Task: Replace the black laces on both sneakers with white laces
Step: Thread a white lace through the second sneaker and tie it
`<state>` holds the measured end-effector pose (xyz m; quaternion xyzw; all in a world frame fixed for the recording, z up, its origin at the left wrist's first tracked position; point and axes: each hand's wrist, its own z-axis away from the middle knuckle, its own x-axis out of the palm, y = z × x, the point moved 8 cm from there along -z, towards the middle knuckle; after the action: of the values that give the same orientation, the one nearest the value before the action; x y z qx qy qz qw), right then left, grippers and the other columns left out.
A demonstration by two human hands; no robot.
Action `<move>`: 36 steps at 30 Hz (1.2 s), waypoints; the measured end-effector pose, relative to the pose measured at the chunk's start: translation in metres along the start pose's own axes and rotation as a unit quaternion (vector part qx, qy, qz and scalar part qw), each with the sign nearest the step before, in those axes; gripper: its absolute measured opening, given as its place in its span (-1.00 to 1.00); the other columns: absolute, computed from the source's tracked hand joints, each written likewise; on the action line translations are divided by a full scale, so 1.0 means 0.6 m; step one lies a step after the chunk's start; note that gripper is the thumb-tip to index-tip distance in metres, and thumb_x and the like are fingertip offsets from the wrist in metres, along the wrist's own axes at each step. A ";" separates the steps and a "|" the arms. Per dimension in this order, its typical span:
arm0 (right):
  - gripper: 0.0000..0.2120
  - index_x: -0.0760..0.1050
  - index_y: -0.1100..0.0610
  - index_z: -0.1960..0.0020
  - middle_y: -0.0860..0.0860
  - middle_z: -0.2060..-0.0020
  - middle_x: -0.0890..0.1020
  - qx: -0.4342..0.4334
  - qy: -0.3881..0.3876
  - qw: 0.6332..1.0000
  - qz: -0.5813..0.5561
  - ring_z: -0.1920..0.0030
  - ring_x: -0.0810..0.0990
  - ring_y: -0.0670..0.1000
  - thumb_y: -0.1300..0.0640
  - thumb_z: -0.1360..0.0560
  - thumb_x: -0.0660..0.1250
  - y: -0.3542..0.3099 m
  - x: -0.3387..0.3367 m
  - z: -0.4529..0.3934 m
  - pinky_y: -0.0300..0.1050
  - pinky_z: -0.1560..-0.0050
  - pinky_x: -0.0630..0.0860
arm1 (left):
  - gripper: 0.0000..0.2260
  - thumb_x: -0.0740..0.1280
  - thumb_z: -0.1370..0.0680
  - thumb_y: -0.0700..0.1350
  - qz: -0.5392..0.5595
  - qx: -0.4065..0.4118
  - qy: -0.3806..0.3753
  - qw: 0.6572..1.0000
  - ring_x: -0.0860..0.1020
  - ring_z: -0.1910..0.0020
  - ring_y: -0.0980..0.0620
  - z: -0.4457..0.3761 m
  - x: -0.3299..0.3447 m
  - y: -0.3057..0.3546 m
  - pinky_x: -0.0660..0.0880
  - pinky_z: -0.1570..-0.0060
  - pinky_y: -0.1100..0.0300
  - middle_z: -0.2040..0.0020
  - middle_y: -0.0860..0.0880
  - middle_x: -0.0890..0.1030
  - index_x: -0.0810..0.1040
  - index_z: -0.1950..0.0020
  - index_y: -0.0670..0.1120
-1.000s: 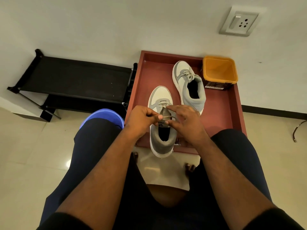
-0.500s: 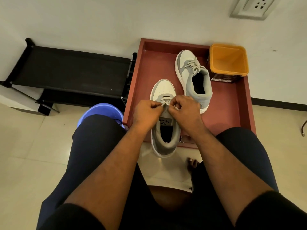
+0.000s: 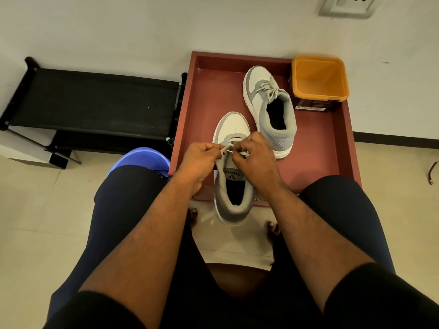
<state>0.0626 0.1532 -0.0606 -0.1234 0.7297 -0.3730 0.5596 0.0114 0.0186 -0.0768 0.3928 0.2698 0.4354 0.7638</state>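
While a second ago both hands worked lower over the tongue, the left hand (image 3: 202, 160) and right hand (image 3: 253, 157) now sit closer to the toe of the near sneaker (image 3: 234, 172), each pinching the white lace (image 3: 228, 149) with curled fingers, which suggests lacing of this shoe is only at its lower eyelets. Beyond them, the red tray (image 3: 332, 148) holds this sneaker, whose heel overhangs the front edge, the far sneaker (image 3: 269, 108) already tied with pale laces, and an orange tub (image 3: 319, 79) that looks empty; a blue basin (image 3: 140, 160) sits left, contents hidden.
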 end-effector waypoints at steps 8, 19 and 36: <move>-0.92 0.61 0.16 0.11 -0.05 0.14 0.43 0.006 0.004 1.000 -0.003 0.11 0.48 -0.05 0.16 -0.46 0.38 0.004 0.002 0.000 -0.16 0.11 0.46 | -0.82 0.27 -0.55 -0.26 0.025 -0.020 -0.004 0.999 0.64 0.10 0.01 -0.002 0.002 -0.004 0.60 -0.01 0.16 0.04 -0.15 0.69 0.68 0.03 -0.21; -0.88 0.52 0.12 0.08 0.02 0.06 0.44 -0.014 -0.031 0.995 0.096 0.08 0.43 -0.02 0.08 -0.49 0.29 -0.008 0.012 -0.002 0.12 -0.02 0.50 | -0.80 0.24 -0.62 -0.24 -0.018 0.027 -0.009 0.999 0.63 -0.04 -0.06 -0.012 0.005 -0.006 0.59 -0.08 0.12 0.00 -0.14 0.68 0.65 -0.09 -0.20; -0.82 0.64 0.06 -0.05 0.01 0.04 0.49 0.017 -0.010 0.997 0.081 -0.02 0.47 0.05 0.05 -0.48 0.39 0.005 0.009 0.002 0.08 -0.05 0.47 | -0.89 0.18 -0.62 -0.21 -0.100 0.052 0.097 0.989 0.53 0.15 0.05 -0.029 0.003 -0.014 0.53 0.17 0.19 0.07 -0.06 0.58 0.50 -0.03 -0.10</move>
<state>0.0624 0.1514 -0.0667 -0.0584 0.7251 -0.3379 0.5971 0.0030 0.0242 -0.0931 0.3587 0.4032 0.3779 0.7523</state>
